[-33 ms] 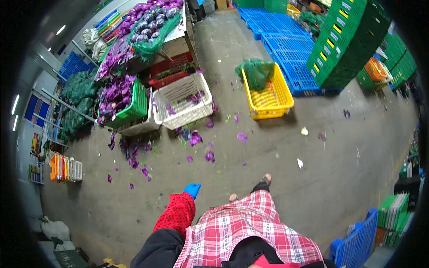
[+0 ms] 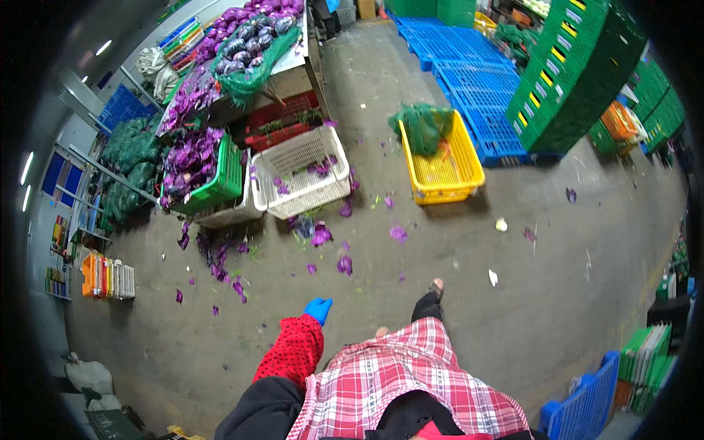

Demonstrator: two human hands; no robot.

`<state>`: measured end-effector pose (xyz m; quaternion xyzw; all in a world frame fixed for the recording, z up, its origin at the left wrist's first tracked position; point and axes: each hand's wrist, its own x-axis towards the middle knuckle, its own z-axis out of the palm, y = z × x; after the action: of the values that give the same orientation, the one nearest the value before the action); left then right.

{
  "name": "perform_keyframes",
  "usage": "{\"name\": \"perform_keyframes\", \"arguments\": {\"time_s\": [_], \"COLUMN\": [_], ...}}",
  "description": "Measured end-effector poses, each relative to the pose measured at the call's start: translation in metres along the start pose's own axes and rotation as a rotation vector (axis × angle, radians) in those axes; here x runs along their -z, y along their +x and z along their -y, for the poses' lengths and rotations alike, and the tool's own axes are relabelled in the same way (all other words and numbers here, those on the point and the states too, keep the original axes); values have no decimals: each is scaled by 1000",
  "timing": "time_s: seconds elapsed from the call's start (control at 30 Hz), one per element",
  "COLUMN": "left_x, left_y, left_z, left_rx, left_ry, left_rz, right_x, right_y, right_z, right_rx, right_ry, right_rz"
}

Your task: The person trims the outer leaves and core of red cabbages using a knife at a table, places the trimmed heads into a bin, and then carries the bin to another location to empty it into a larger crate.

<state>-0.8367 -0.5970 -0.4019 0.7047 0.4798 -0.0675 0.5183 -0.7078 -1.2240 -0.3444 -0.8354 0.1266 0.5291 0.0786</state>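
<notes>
My left hand (image 2: 317,310), in a blue glove below a red dotted sleeve, hangs over the floor in front of my checked apron (image 2: 396,370). Its fingers look curled together, with nothing visible in them. It touches nothing; the nearest things are purple cabbage leaves (image 2: 345,265) scattered on the floor. My right hand is out of view. Ahead stands a yellow crate (image 2: 445,194) with green netting (image 2: 424,128) in one end. To its left are a white crate (image 2: 308,202) with a few purple leaves and a green crate (image 2: 233,165) heaped with them.
A table at far left bears purple cabbages (image 2: 253,48) in a green net. Blue pallets (image 2: 477,88) and a tall stack of green crates (image 2: 557,73) stand at far right. A blue plastic pallet (image 2: 583,400) is upright near my right. Pale scraps (image 2: 501,224) dot the floor.
My right foot has swung a little forward, and my left foot is now mostly hidden by the apron. The crates ahead sit slightly lower in view. My left hand hardly differs.
</notes>
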Motion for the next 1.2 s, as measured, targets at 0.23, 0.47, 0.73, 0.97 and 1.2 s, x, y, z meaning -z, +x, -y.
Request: {"name": "perform_keyframes", "arguments": {"time_s": [0.23, 0.47, 0.73, 0.97, 1.2], "left_x": [-10, 30, 68, 68, 108], "left_y": [94, 157, 347, 447, 546], "left_z": [-129, -116, -220, -418, -554], "left_rx": [1, 435, 210, 226, -153], "left_ry": [446, 141, 25, -211, 41], "left_rz": [237, 258, 35, 18, -363], "right_x": [176, 302, 251, 377, 477], "right_y": [67, 176, 190, 173, 303], "right_z": [204, 417, 487, 604, 761], "right_rx": [77, -139, 224, 121, -32], "right_ry": [-400, 1052, -469, -602, 733], "right_rz": [-64, -129, 194, 280, -17]}}
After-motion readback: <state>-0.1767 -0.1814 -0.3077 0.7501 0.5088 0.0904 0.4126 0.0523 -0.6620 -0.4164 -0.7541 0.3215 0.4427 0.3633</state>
